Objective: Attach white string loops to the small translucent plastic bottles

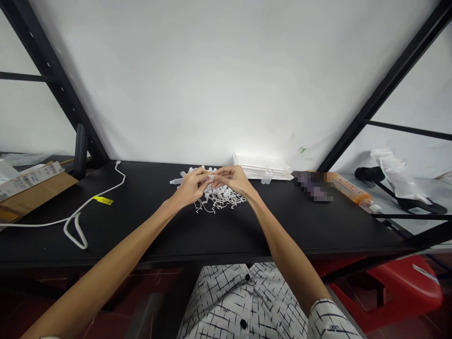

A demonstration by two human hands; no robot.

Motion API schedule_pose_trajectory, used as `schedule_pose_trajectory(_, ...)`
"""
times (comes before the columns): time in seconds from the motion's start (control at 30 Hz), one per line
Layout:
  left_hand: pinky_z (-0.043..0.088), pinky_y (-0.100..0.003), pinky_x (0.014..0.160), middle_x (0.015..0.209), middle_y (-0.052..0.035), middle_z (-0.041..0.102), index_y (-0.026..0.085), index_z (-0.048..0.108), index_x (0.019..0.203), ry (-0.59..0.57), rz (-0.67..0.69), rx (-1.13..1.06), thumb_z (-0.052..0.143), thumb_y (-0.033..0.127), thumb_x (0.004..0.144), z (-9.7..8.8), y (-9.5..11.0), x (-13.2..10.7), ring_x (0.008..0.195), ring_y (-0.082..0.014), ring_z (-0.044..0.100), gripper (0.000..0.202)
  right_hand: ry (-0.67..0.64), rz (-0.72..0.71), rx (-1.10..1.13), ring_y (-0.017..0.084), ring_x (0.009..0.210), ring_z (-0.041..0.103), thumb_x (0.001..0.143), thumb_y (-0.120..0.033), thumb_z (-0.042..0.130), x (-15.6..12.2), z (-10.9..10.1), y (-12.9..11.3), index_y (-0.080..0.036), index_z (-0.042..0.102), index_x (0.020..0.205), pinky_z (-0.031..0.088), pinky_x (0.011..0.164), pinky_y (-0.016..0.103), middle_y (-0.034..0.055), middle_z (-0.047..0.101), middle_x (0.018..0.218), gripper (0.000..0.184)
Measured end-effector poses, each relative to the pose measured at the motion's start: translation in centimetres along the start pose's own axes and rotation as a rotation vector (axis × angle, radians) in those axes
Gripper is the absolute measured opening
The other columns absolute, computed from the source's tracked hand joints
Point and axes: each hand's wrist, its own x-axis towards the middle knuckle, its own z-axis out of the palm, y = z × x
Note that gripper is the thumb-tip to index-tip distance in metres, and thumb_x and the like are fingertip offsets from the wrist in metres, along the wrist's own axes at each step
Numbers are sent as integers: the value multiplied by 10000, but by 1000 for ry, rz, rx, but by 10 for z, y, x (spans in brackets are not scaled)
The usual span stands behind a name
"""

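Observation:
Both my hands meet over a heap of small white plastic pieces with thin curly tails (222, 197) on the black table. The fingers of my left hand (192, 186) are pinched together at a small whitish translucent piece (211, 177). My right hand (233, 179) pinches the same piece from the other side, fingertips close to the left ones. Its exact shape is mostly covered by my fingers. A translucent tube-like piece (175, 181) lies just left of my left hand, and more white pieces show behind my fingers.
Behind the heap, a stack of white flat packets (261, 165) leans near the wall, with small clear pieces (267, 176) at its front. A white cable (106, 190) and white hanger-like loop (76, 230) lie left. An orange packet (351, 188) sits right, beyond it a black rack post (370, 103).

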Motion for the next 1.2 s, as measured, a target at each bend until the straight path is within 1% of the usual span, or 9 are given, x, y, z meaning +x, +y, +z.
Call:
schedule_pose_trajectory(0.23, 446, -243, 561, 900, -62, 588, 185, 638, 1160, 106, 138, 20, 484, 73, 895, 1, 3, 0, 664, -113, 525, 326, 19, -16, 125, 191, 694, 705, 699, -419, 761, 0, 1, 1, -135, 652, 835, 600, 717, 382, 58, 697, 723, 333)
schedule_pose_trajectory(0.4, 463, -256, 579, 905, -55, 594, 222, 650, 1153, 158, 165, 11, 499, 84, 900, 1, 7, 0, 666, -109, 524, 326, 24, -1, 194, 180, 675, 700, 634, -413, 811, 1, 1, 2, -143, 649, 795, 606, 720, 373, 34, 690, 703, 354)
schedule_pose_trajectory(0.5, 487, -267, 601, 912, -57, 609, 230, 672, 1121, 183, 146, -7, 516, 112, 901, 3, 7, -1, 696, -116, 549, 294, 18, 22, 168, 181, 677, 699, 610, -406, 825, 1, 0, 1, -147, 651, 784, 604, 728, 372, 28, 689, 686, 357)
schedule_pose_trajectory(0.6, 493, -259, 601, 914, -57, 625, 220, 683, 1104, 199, 93, -7, 533, 150, 905, 4, 6, -1, 710, -117, 574, 258, 33, 31, 134, 181, 692, 695, 614, -425, 812, 1, 0, -2, -154, 649, 804, 603, 721, 364, 28, 687, 695, 369)
schedule_pose_trajectory(0.73, 518, -277, 673, 929, -67, 642, 192, 685, 1096, 229, 34, 30, 556, 175, 898, 2, 6, 0, 808, -147, 613, 237, 44, 3, 128, 184, 720, 685, 595, -396, 822, -1, 4, -12, -162, 650, 844, 605, 704, 369, 38, 678, 779, 383)
schedule_pose_trajectory(0.83, 525, -301, 717, 952, -75, 648, 172, 666, 1120, 252, 6, 60, 572, 179, 887, 0, 7, 1, 827, -159, 619, 251, 51, -21, 130, 192, 741, 679, 616, -371, 808, -2, 7, -19, -160, 658, 882, 604, 705, 386, 48, 663, 816, 371)
schedule_pose_trajectory(0.93, 522, -312, 732, 973, -78, 651, 160, 639, 1154, 236, -6, 85, 579, 187, 882, -1, 8, 2, 841, -165, 618, 280, 71, -46, 117, 202, 731, 677, 653, -340, 775, -3, 9, -21, -144, 670, 879, 605, 687, 399, 53, 653, 784, 317)
schedule_pose_trajectory(1.07, 515, -304, 723, 980, -79, 655, 154, 655, 1118, 157, -27, 76, 559, 211, 891, -2, 7, 1, 845, -169, 620, 253, 77, -60, 38, 192, 700, 676, 703, -289, 712, -3, 7, -20, -139, 688, 908, 601, 662, 381, 49, 656, 751, 256)
schedule_pose_trajectory(1.2, 507, -306, 701, 944, -66, 666, 162, 677, 1082, 70, -73, 57, 564, 257, 886, -3, 5, 1, 757, -159, 612, 246, 87, -48, -21, 195, 724, 680, 733, -278, 678, -3, 3, -15, -155, 693, 946, 591, 686, 382, 55, 668, 790, 246)
